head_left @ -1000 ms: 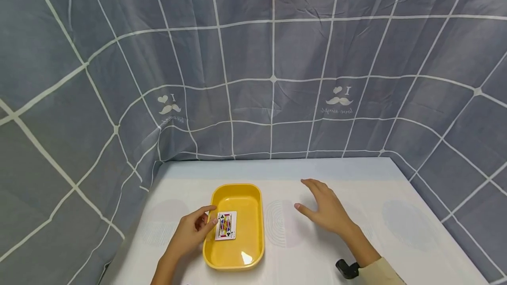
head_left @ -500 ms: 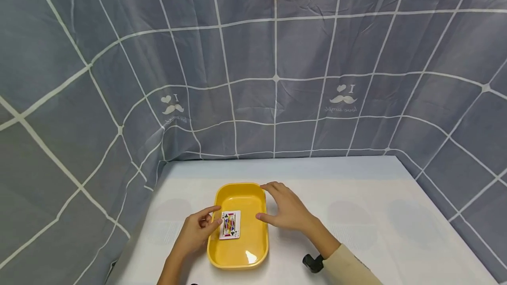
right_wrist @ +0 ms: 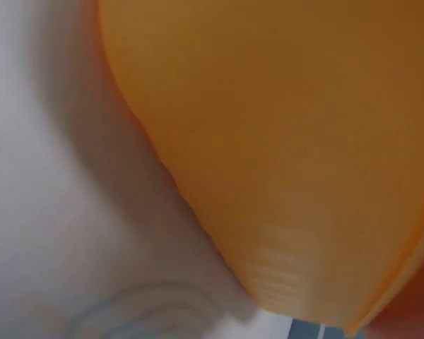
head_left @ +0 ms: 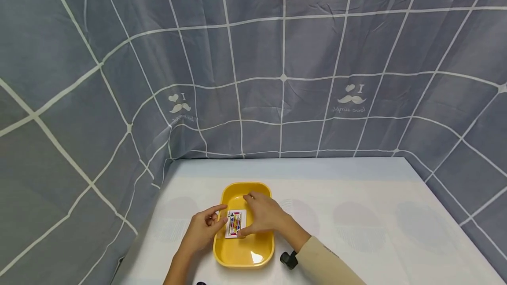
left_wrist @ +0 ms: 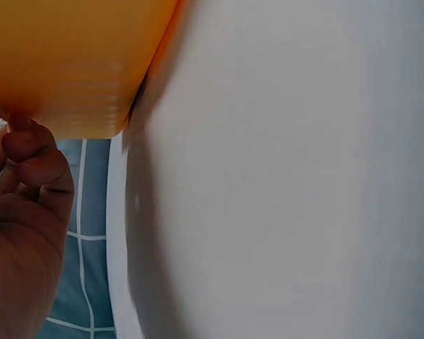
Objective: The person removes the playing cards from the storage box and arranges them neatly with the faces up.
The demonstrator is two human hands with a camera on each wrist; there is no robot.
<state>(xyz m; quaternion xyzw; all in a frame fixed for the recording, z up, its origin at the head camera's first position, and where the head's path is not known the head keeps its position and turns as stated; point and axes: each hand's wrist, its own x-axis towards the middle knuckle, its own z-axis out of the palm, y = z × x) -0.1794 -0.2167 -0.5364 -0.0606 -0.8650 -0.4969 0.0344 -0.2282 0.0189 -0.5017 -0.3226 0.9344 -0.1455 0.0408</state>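
A face-up playing card (head_left: 236,222) with a club face figure lies in the yellow tray (head_left: 253,260) on the left side of its floor. I cannot tell whether more cards lie under it. My left hand (head_left: 201,231) is at the tray's left wall, its thumb over the rim near the card and its other fingers curled outside; the left wrist view shows those fingers against the wall. Over the tray, my right hand (head_left: 267,214) reaches in from the right, thumb at the card's lower right, fingers spread beyond its top edge. The right wrist view hides this hand's fingers.
The tray stands on a white patterned tablecloth (head_left: 336,241). A grey curtain (head_left: 257,100) with white grid lines surrounds the table's back and sides. A black device (head_left: 289,260) sits at the right wrist, by the beige sleeve (head_left: 325,261).
My right hand has moved left from beside the tray to over it, its thumb now at the card. The left hand keeps its place at the tray's left rim.
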